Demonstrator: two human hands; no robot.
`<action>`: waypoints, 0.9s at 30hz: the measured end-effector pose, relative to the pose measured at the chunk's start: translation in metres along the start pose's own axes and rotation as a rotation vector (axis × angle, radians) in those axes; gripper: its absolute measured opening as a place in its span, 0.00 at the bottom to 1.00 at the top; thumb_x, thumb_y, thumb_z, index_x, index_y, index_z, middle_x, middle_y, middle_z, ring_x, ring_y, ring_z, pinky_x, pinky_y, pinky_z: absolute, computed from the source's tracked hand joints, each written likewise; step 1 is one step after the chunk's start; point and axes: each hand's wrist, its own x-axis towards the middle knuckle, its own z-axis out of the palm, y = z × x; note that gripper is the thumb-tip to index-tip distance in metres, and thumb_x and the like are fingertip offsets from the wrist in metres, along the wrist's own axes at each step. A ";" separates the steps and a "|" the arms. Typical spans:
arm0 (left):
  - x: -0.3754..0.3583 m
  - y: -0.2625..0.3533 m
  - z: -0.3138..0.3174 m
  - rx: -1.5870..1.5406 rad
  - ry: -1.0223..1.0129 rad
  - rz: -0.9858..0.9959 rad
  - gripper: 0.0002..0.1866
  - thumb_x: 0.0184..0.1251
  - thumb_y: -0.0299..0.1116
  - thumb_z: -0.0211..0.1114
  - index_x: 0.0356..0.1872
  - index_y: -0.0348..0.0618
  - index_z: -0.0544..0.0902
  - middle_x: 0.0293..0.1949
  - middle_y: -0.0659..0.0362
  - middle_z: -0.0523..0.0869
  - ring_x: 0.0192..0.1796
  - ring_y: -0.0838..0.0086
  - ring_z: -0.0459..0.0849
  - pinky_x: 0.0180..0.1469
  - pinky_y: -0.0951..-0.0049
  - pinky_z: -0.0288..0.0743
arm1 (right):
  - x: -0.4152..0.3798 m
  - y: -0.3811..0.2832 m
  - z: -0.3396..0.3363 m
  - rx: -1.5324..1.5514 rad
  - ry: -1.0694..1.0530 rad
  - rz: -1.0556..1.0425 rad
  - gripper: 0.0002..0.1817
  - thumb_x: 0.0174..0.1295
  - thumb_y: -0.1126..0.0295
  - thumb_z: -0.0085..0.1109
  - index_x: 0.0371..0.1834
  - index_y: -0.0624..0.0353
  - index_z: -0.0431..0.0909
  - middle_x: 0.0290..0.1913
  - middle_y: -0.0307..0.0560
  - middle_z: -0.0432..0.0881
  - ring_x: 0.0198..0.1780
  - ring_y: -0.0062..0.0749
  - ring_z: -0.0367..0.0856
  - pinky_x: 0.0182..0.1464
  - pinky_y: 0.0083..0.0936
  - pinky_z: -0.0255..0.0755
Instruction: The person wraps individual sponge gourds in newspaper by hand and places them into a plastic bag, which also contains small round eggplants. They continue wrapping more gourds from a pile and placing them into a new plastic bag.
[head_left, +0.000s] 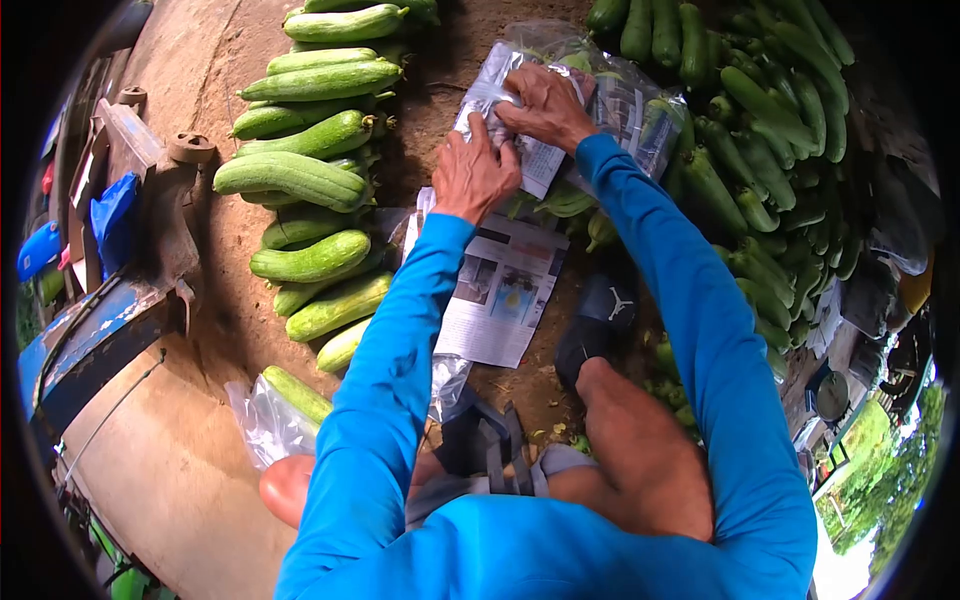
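My left hand and my right hand are close together over a sheet of newspaper at the top middle. The fingers of both are bent in and gripping the newspaper near its shiny, crumpled upper part. Beneath and beside it lies a clear plastic bag with printed paper and green gourds inside. Tips of several gourds poke out below the paper. Another newspaper sheet lies flat on the ground under my left forearm. What lies directly under my fingers is hidden.
A long row of green gourds is stacked on the left. A large heap of gourds fills the right. A clear bag with a gourd sits by my knee. A worn blue metal frame stands at the far left.
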 end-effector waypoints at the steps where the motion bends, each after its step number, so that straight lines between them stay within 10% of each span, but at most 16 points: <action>1: 0.008 0.005 0.002 0.005 -0.022 -0.015 0.31 0.61 0.48 0.57 0.59 0.38 0.65 0.46 0.32 0.76 0.49 0.35 0.78 0.50 0.42 0.73 | -0.004 -0.003 0.004 -0.045 0.067 -0.057 0.17 0.47 0.57 0.60 0.28 0.61 0.75 0.31 0.55 0.77 0.38 0.53 0.78 0.42 0.44 0.72; 6: 0.011 0.004 -0.006 -0.044 -0.039 0.051 0.30 0.62 0.47 0.56 0.60 0.39 0.65 0.51 0.30 0.73 0.52 0.35 0.75 0.53 0.42 0.72 | -0.017 -0.011 0.007 -0.096 0.118 -0.116 0.15 0.50 0.60 0.59 0.33 0.60 0.73 0.39 0.56 0.75 0.45 0.54 0.74 0.47 0.47 0.69; 13: -0.017 -0.011 -0.004 -0.098 0.035 0.133 0.34 0.66 0.47 0.54 0.67 0.35 0.59 0.53 0.28 0.73 0.52 0.34 0.75 0.55 0.44 0.70 | -0.085 -0.035 0.003 -0.306 0.189 0.077 0.33 0.59 0.50 0.59 0.66 0.54 0.68 0.67 0.48 0.66 0.72 0.48 0.59 0.70 0.48 0.52; 22: -0.189 -0.015 -0.012 -0.302 0.104 0.446 0.13 0.55 0.40 0.63 0.34 0.41 0.78 0.36 0.50 0.78 0.39 0.53 0.77 0.37 0.54 0.70 | -0.093 -0.023 0.013 -0.438 0.118 -0.083 0.37 0.65 0.46 0.54 0.73 0.52 0.58 0.73 0.49 0.58 0.74 0.50 0.54 0.74 0.48 0.49; 27: -0.298 -0.059 -0.002 -0.292 -0.128 0.552 0.14 0.55 0.42 0.63 0.34 0.43 0.79 0.29 0.52 0.79 0.34 0.54 0.78 0.32 0.53 0.69 | -0.076 -0.016 -0.023 -0.566 -0.233 -0.253 0.39 0.63 0.48 0.56 0.72 0.58 0.58 0.73 0.62 0.57 0.73 0.58 0.55 0.75 0.45 0.50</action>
